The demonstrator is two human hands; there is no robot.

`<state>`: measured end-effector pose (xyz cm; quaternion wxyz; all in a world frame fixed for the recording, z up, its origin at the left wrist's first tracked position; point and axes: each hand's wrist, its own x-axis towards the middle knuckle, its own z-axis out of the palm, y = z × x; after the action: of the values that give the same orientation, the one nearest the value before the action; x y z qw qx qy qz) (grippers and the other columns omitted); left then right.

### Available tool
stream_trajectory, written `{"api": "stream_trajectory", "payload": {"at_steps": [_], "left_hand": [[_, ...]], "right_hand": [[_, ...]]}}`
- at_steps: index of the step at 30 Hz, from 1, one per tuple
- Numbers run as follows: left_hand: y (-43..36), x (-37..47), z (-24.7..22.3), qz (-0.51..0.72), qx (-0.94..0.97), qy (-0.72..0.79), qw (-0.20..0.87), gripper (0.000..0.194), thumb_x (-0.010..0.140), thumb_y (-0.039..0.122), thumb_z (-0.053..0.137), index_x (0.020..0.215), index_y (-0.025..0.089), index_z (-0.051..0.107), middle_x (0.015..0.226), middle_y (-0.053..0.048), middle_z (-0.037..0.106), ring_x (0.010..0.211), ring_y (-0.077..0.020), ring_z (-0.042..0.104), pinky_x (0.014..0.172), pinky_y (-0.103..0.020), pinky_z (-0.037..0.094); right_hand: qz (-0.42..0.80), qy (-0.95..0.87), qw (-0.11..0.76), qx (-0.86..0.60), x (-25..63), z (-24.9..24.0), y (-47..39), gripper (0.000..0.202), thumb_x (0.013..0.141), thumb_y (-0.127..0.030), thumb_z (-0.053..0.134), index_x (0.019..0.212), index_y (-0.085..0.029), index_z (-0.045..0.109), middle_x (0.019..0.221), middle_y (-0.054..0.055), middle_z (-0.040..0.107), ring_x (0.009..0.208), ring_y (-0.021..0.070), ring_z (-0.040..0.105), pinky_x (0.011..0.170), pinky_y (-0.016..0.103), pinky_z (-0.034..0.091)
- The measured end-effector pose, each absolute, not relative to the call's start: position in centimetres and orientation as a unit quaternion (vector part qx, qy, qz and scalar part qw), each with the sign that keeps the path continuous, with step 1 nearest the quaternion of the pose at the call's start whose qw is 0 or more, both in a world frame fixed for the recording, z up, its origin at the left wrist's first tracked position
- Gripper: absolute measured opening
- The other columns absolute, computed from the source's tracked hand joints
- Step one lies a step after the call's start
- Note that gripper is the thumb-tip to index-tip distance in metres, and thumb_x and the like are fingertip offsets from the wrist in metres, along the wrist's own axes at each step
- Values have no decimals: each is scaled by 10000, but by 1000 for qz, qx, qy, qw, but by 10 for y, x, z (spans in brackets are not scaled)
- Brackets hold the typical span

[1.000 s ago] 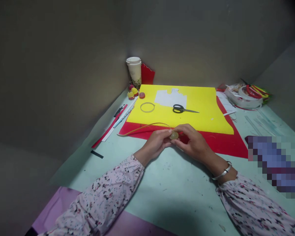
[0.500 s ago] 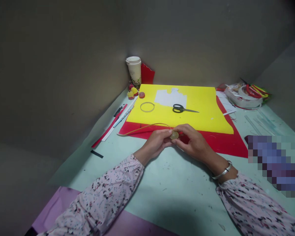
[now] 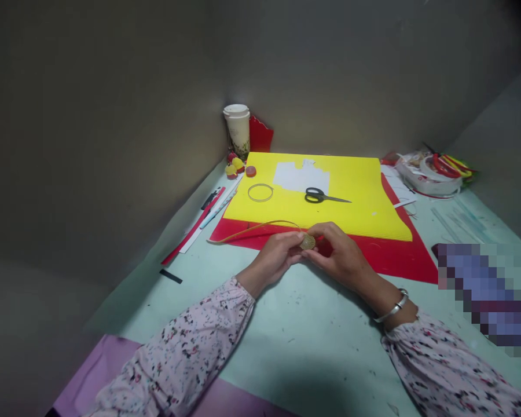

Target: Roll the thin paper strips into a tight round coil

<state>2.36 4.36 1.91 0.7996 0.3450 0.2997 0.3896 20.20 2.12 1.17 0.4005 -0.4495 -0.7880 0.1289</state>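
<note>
Between my two hands is a small round coil of gold strip, its face turned toward me. The strip's loose tail arcs out to the left over the red sheet. My left hand pinches the coil from the left with thumb and fingers. From the right, my right hand grips its edge, thumb below and forefinger above. Beyond them, scissors with black handles lie on the yellow sheets, beside a thin ring and a piece of white paper.
A red sheet lies under the yellow ones. A paper cup stands at the back left near small yellow and red pieces. Red and white strips lie left. A plastic container with coloured rolls sits back right; a blurred-out object lies right.
The whole view has shifted slightly, so things appear a little lower. Both hands stay on the gold coil, with only slight finger movement.
</note>
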Motion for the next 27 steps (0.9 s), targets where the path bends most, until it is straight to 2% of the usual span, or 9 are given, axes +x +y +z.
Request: {"api": "stream_trajectory", "payload": {"at_steps": [7,16,27], "left_hand": [[43,23,21,385,348,295,802,166,871,233,695,937,86,735,948,-131,723,867,-176,688,869,-319,529],[42,24,21,388,349,302,798,184,841,255,731,901,82,725,899,-109,706,841,-162,672,853,-303,523],[40,25,17,391,387,310,776,325,802,400,778,910,98,723,903,-101,705,844,-168,670,839,-296,510]], "right_hand": [[141,-791,405,-436,203,14,21,242,888,-280,671,1124,-256,620,1061,105,680,986,276,647,817,458,557],[158,-795,396,-431,205,15,21,261,889,-269,661,1148,-254,626,1071,105,679,985,272,649,819,461,559],[177,-782,405,-439,204,14,22,251,870,-298,685,1113,-251,644,1061,107,696,970,278,665,807,455,574]]}}
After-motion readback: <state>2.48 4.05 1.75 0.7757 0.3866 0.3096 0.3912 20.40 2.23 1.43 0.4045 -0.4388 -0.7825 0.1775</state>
